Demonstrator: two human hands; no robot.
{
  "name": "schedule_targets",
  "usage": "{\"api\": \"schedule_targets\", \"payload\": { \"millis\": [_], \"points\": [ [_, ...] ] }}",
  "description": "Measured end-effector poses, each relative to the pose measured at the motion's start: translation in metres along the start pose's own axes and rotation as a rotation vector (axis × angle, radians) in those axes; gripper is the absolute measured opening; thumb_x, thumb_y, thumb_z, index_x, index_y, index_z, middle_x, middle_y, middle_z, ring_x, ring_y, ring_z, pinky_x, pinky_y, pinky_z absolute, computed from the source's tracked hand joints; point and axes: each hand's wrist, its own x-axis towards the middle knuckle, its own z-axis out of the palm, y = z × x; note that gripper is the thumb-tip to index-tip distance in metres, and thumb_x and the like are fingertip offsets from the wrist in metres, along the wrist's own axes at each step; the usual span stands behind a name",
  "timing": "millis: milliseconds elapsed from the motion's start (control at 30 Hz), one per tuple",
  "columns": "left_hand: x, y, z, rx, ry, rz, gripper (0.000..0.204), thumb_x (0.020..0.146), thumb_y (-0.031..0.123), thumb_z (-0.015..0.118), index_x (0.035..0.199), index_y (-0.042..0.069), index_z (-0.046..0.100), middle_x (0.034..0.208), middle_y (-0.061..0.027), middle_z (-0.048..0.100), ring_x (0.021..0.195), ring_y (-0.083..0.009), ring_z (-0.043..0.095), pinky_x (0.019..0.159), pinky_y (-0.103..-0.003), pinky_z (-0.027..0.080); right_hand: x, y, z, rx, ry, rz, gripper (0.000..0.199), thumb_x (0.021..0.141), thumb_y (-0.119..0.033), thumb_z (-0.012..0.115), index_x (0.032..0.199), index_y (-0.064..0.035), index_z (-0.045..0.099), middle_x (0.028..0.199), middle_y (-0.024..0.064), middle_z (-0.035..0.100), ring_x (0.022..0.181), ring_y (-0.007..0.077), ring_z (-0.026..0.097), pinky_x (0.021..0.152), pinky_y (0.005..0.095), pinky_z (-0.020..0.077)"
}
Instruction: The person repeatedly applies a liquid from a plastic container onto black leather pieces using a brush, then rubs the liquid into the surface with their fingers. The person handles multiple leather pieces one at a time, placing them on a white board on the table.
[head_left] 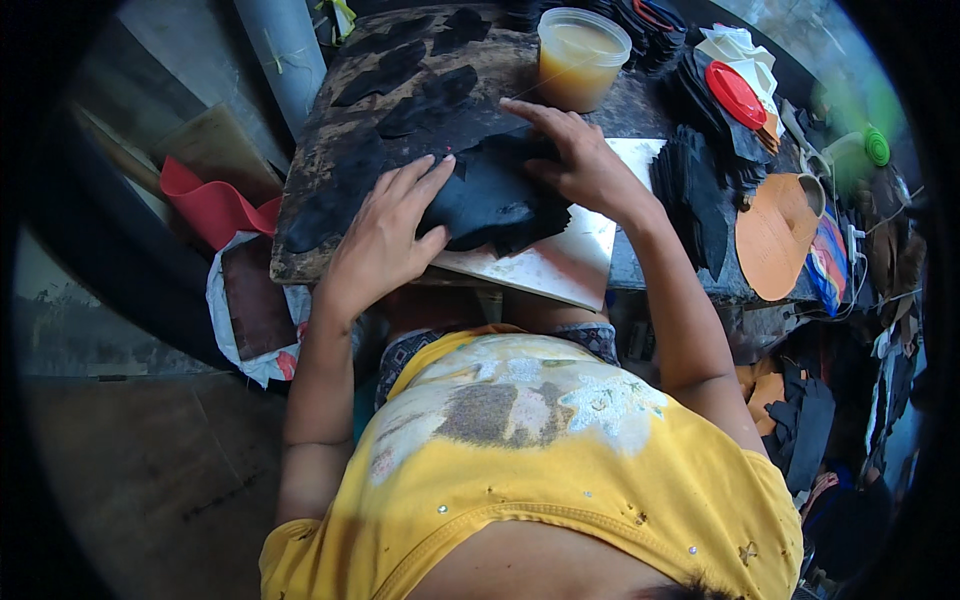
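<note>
black cut pieces [490,200], flat and irregular like leather or rubber offcuts, lie in a loose stack on a pale board [560,262] at the near edge of the worktop [330,150]. both hands are on that stack. the left hand [385,240] rests flat on its near-left corner, fingers [420,178] close together and stretched out, pressing down rather than gripping. the right hand [580,165] sits on the far-right side of the stack, fingers [530,112] spread apart, the longest reaching past the pile toward the tub; whether the thumb is hooked under a piece i cannot tell.

judging how far along things are: several single black pieces [410,75] already lie spread out on the dark, stained worktop beyond the hands, apart from one another, so some look dealt out, while the pile under the hands looks thick (a good share seems left). another upright bundle of black pieces [695,195] stands just to the right of the board, untouched by either hand.

a clear plastic tub [580,55] of amber, glue-like liquid stands open near the far edge, just beyond the right hand. its likely red lid [735,92] lies to the right on crumpled paper. an orange sole-shaped cutout [775,235] hangs over the right edge, and a red sheet [215,205] leans below the left side.
</note>
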Motion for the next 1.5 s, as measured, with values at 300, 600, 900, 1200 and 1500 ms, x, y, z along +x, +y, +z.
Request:
{"api": "schedule_targets", "payload": {
  "millis": [300, 600, 900, 1200, 1500],
  "points": [
    [0.034, 0.0, 0.004, 0.039, -0.117, -0.032, 0.08, 0.073, 0.03, 0.08, 0.145, 0.017, 0.049, 0.137, -0.0144, 0.053, 0.126, -0.0337, 0.049, 0.107, -0.048, 0.035, 0.02, 0.023, -0.023, 0.126, -0.111, 0.202, 0.081, 0.083, 0.008, 0.067, 0.15, -0.0288, 0.039, 0.143, 0.0104, 0.048, 0.133, 0.0274, 0.046, 0.118, 0.0389, 0.0334],
    [0.046, -0.002, 0.001, -0.068, -0.232, 0.018, 0.081, 0.071, 0.03, 0.083, 0.144, 0.025, 0.051, 0.14, -0.0132, 0.048, 0.128, -0.0326, 0.05, 0.108, -0.047, 0.037, -0.005, 0.041, -0.016, 0.062, 0.252, 0.018, 0.043, 0.081, 0.001, 0.065, 0.119, -0.0158, 0.069, 0.134, 0.0112, 0.05, 0.131, 0.0301, 0.047, 0.114, 0.0409, 0.0374],
    [0.053, 0.005, 0.011, 0.04, -0.239, -0.011, 0.075, 0.074, 0.037, 0.081, 0.143, 0.028, 0.053, 0.146, -0.0163, 0.046, 0.131, -0.0367, 0.048, 0.11, -0.052, 0.035, -0.031, 0.031, 0.012, -0.433, 0.271, 0.162, 0.041, 0.084, -0.027, 0.058, 0.119, -0.011, 0.071, 0.15, 0.0195, 0.039, 0.143, 0.0367, 0.027, 0.116, 0.0562, 0.0148],
    [0.04, -0.005, 0.022, -0.105, -0.191, 0.001, 0.067, 0.082, 0.037, 0.076, 0.144, 0.029, 0.052, 0.148, -0.0186, 0.043, 0.137, -0.0375, 0.041, 0.11, -0.054, 0.033, -0.052, 0.008, 0.026, -0.455, 0.347, 0.029, 0.041, 0.089, -0.034, 0.061, 0.116, -0.0058, 0.071, 0.147, 0.0206, 0.043, 0.144, 0.0362, 0.029, 0.112, 0.0586, 0.0178],
    [0.029, 0.003, 0.028, -0.062, -0.155, -0.066, 0.069, 0.084, 0.033, 0.075, 0.147, 0.026, 0.047, 0.152, -0.0173, 0.04, 0.142, -0.0351, 0.036, 0.113, -0.051, 0.03, -0.036, 0.043, 0.011, -0.418, 0.059, 0.319, 0.058, 0.094, -0.065, 0.041, 0.141, -0.0342, 0.055, 0.163, 0.0124, 0.02, 0.153, 0.0342, 0.005, 0.118, 0.0616, 0.0015]
  ]
}}
